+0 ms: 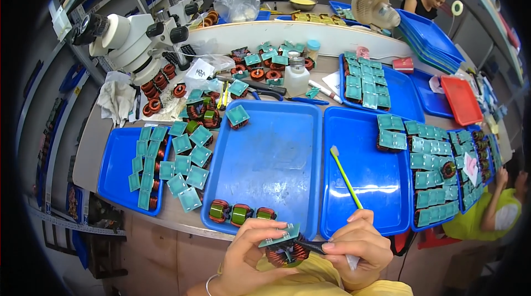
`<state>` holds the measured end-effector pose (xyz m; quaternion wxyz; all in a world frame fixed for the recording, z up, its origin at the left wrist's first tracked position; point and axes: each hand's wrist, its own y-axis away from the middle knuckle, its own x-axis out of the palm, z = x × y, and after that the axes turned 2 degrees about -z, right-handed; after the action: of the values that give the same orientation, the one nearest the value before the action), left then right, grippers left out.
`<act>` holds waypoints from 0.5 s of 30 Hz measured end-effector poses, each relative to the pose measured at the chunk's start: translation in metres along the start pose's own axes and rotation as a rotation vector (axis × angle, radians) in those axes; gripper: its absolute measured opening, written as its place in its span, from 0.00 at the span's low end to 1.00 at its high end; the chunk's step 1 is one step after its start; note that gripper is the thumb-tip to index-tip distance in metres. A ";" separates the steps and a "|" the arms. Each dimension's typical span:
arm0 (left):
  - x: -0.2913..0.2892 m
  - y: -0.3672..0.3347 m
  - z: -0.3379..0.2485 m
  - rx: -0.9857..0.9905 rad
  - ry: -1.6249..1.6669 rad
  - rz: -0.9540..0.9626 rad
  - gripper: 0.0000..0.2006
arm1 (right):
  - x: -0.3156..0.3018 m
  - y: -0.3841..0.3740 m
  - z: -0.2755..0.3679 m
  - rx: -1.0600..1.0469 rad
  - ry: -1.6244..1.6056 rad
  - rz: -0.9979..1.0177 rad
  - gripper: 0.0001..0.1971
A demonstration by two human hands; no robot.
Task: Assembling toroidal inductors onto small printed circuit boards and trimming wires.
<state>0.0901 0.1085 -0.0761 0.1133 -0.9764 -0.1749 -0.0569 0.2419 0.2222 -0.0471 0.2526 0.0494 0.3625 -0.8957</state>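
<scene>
My left hand (251, 254) is closed around a copper-wound toroidal coil (287, 254) with a small green circuit board (281, 235) on its top edge. In my right hand (358, 246) the fingers pinch a slim black piece (311, 246), whose far end meets the coil; its exact kind is unclear. A light green stick brush (347, 181) slants over the right blue tray, its lower end at my right hand; whether the fingers grip it is hidden. A whitish tip (352, 262) shows below that hand. Three coils with yellow-green bands (241, 214) sit along the near edge of the middle blue tray (265, 147).
Green-topped coils fill the left tray (119, 158), the table beside it and trays (437, 185) at the right. A microscope (127, 47), pliers (268, 94), a bottle (297, 77) and a fan (373, 8) stand farther back. Other people sit beyond the partition (265, 33) and at the right.
</scene>
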 end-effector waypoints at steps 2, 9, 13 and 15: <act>0.000 -0.001 -0.001 0.006 -0.016 0.015 0.32 | -0.001 0.000 0.002 0.003 0.008 0.003 0.11; 0.001 -0.004 -0.002 -0.003 0.009 0.058 0.32 | -0.001 0.001 0.002 0.033 0.026 -0.022 0.10; -0.001 -0.002 -0.001 -0.001 -0.015 0.026 0.32 | -0.002 0.002 0.002 0.019 0.036 0.003 0.10; -0.001 -0.003 -0.001 0.015 -0.044 0.034 0.32 | -0.001 0.001 0.002 0.021 0.035 -0.004 0.10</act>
<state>0.0882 0.1112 -0.0741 0.1175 -0.9794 -0.1611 -0.0324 0.2437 0.2206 -0.0455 0.2438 0.0669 0.3574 -0.8991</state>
